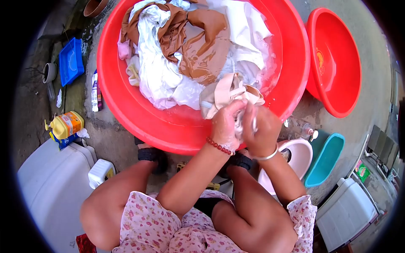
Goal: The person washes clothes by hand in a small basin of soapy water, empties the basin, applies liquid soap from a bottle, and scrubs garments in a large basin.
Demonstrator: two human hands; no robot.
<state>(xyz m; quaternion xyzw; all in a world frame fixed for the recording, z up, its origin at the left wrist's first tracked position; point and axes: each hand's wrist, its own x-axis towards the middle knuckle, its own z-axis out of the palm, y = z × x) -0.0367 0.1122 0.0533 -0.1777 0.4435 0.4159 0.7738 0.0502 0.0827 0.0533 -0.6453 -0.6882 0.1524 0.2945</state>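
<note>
Left hand (225, 122), with a red beaded bracelet, and right hand (263, 128), with a silver-coloured bangle, pressed together around a bunched, sudsy part of a beige fabric garment (228, 92), over the near inner side of a large round red plastic tub (287, 95). Beyond the hands, wet brown cloth (204, 50) and white cloth (154, 63) lie in the tub's water; a smaller red basin (344, 71) stands tilted just beside the tub, at right.
</note>
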